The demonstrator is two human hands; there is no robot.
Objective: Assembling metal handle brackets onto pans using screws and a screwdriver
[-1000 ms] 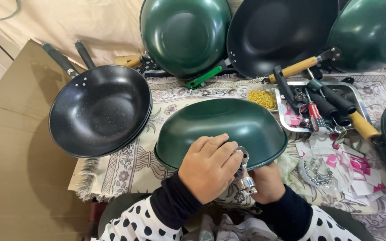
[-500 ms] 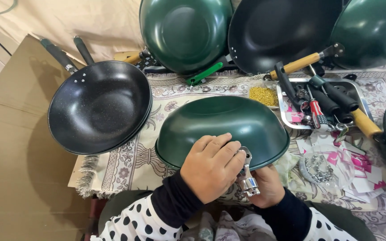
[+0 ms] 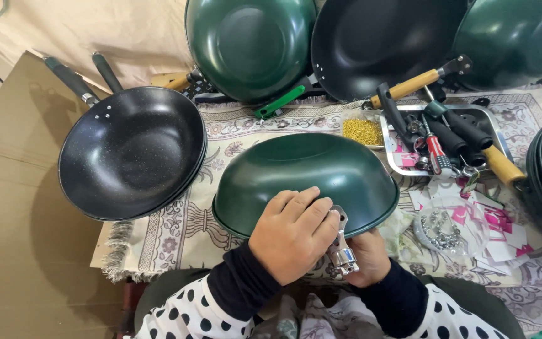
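Observation:
A dark green pan [image 3: 302, 176] lies upside down on the patterned cloth [image 3: 177, 232] in front of me. My left hand [image 3: 293, 232] rests on its near rim, fingers curled around a shiny metal handle bracket [image 3: 341, 248] pressed against the pan's wall. My right hand [image 3: 366, 257] sits just below the bracket, mostly hidden behind it and the left hand, gripping the bracket's lower end. Both arms wear dark sleeves over a white dotted garment.
A stack of black pans [image 3: 132, 150] with handles lies at the left. Green and black pans [image 3: 249, 44] lean at the back. A metal tray [image 3: 446, 141] holds screwdrivers and handles, beside a heap of yellow bits [image 3: 362, 130]. Loose metal rings [image 3: 439, 225] and pink tags lie right. Cardboard [image 3: 14, 207] covers the left.
Both hands have stayed on the bracket at the pan's rim; the left hand's fingers have shifted slightly. The view has drifted a little.

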